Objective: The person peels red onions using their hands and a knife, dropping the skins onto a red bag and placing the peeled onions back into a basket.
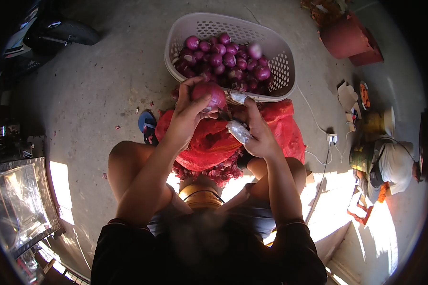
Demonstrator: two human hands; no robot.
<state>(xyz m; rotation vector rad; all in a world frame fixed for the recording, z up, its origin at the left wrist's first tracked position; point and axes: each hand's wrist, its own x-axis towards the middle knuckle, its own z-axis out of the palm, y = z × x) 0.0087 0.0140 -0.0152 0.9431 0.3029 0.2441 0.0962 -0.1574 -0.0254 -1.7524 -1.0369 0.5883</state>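
Observation:
My left hand (pixel 189 114) is closed round a red onion (pixel 209 96), with the thumb across its near side. To its right, my right hand (pixel 253 126) is curled, its thumb and a fingertip wrapped in silvery-white tape. Something small and dark (pixel 225 114) shows between my right fingers and the onion; its kind is hard to make out. Both hands are above a red mesh sack (pixel 199 154), with loose onion skins (pixel 218 174) at its near edge. Just beyond the hands stands a pale perforated plastic basket (pixel 173 47) holding many red onions (pixel 228 60).
A blue slipper (pixel 146 121) lies left of the sack. On the right are a white power socket (pixel 332 138) with cables, a red container (pixel 345 38) and several bags (pixel 395 164). A motorcycle wheel (pixel 73 32) is at upper left. A framed clear panel (pixel 21 204) is at lower left.

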